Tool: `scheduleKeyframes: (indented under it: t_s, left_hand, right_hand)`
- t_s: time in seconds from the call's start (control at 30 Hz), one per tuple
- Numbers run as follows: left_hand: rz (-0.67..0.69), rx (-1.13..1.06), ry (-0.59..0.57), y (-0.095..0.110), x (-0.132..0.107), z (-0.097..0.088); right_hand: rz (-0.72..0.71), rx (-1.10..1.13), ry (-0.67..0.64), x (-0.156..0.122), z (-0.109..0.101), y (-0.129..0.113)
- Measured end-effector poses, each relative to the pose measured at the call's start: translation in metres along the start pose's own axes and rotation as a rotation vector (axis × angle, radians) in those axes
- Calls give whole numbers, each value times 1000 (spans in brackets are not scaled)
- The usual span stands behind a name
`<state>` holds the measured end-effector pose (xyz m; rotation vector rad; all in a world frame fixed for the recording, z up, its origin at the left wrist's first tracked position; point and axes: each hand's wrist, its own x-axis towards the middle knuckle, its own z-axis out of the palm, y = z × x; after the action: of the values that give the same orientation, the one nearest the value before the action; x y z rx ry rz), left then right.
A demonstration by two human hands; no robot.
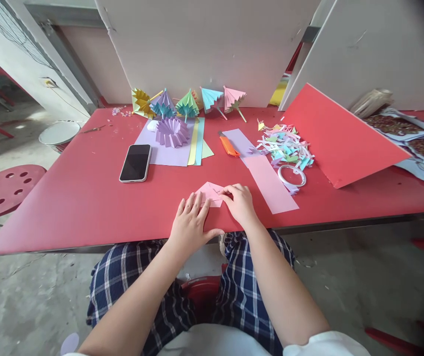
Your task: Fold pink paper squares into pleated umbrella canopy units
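Observation:
A small folded piece of pink paper [212, 191] lies near the table's front edge, with angled flaps meeting in its middle. My left hand [190, 220] rests flat over its left part, fingers spread and thumb along the table edge. At the paper's right corner, the thumb and forefinger of my right hand [239, 201] pinch a flap. Fingers hide parts of both sides. To the right lie a long pink paper strip [271, 185] and a purple strip [237, 141] behind it.
Several paper umbrellas [212, 101] stand along the back. A purple pleated ring [172, 132] sits on stacked coloured sheets [162, 157]. Nearby are a phone [135, 163], an orange cutter [229, 147], paper scraps [286, 143], a tape roll [292, 175] and a leaning red board [341, 133].

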<state>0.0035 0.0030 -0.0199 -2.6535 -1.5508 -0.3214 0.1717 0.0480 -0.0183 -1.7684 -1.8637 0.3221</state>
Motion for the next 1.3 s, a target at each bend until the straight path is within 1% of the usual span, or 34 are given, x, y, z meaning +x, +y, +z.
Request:
scheduleKeyframes:
  t_s: [0.07,0.13,0.23,0.27,0.33,0.4,0.47,0.6,0.7,0.77,0.83,0.9,0.97,1.0,1.07,1.17,1.3]
  left_hand:
    - [4,-7,1,-1,0,0]
    - [7,-12,6,-1,0,-1]
    - [10,-12,16,-1,-1,-1]
    - [11,-10,19,-1,-1,-1]
    - [13,-5,28,-1,-2,0]
    - [16,1,38,-2,-2,1]
    - [19,5,46,-2,-2,1]
    - [15,3,36,-2,-1,1]
    - [12,0,21,-2,-1,0]
    - [12,-3,16,-2,-1,0]
    - [11,-5,16,-2,-1,-1]
    - [9,-6,16,-1,-1,-1]
    - [5,-5,16,-1,-1,-1]
    - [5,-4,15,-1,-1,-1]
    - [6,-1,17,-1,-1,-1]
    - [16,0,10,-4,-2,-3]
    - [18,15,0,-12,-10,-8]
  right_hand:
    - [-19,24,8,-1,-1,1]
    - [-59,37,43,-3,-1,0]
    - [-177,24,120,-5,3,-6]
    - [-224,8,124,-5,5,-8]
    - [-305,-33,89,-4,10,-12]
    - [-346,-72,34,-2,14,-15]
    - [-341,-95,-18,-1,15,-16]
    - [-234,-131,-77,0,11,-13]
    - [-166,-151,-98,-1,6,-10]
    - [-138,-158,-89,-1,4,-8]
    - [-151,-161,-60,-1,3,-7]
    - [-217,-157,-39,-2,4,-7]
    - [-285,-149,-56,-2,5,-7]
    - [-296,-147,-75,-2,5,-7]
    - [-263,-152,-111,-2,4,-7]
    - [-176,-163,-128,-2,2,-5]
    - [-159,-169,-154,-1,0,0]
